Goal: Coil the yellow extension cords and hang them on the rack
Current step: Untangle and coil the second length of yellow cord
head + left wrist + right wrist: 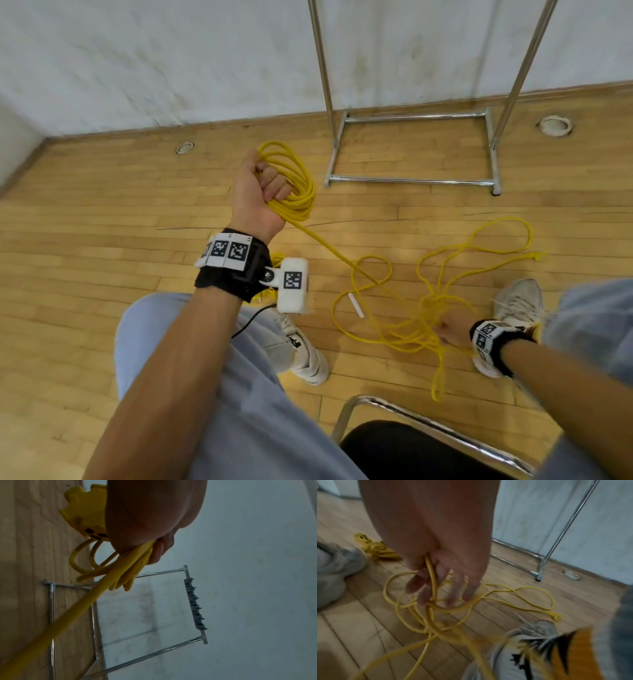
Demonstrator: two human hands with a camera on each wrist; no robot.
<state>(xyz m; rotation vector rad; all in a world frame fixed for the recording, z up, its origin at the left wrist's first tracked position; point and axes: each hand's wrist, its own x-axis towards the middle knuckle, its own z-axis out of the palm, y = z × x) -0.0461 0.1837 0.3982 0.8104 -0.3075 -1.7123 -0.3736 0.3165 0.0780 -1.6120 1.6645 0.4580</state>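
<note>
My left hand (pixel 262 186) is raised in front of me and grips a coil of yellow extension cord (pixel 301 185); its loops and a yellow socket end (pixel 84 513) show beside the palm (pixel 150 550) in the left wrist view. One strand runs from the coil down to a loose tangle of cord (pixel 424 308) on the floor. My right hand (pixel 447 330) is low in that tangle, and a strand (pixel 431 574) passes between its thumb and fingers (pixel 436 596). The plug end (pixel 556 618) lies on the floor. The chrome rack (pixel 411 180) stands against the wall; its hook bar (pixel 195 605) is bare.
A second bundled yellow cord (pixel 375 549) lies by my left shoe (pixel 301 346). My right shoe (pixel 517 305) is beside the tangle. A chrome chair with a black seat (pixel 404 445) is right under me. Round floor sockets (pixel 555 126) sit near the wall.
</note>
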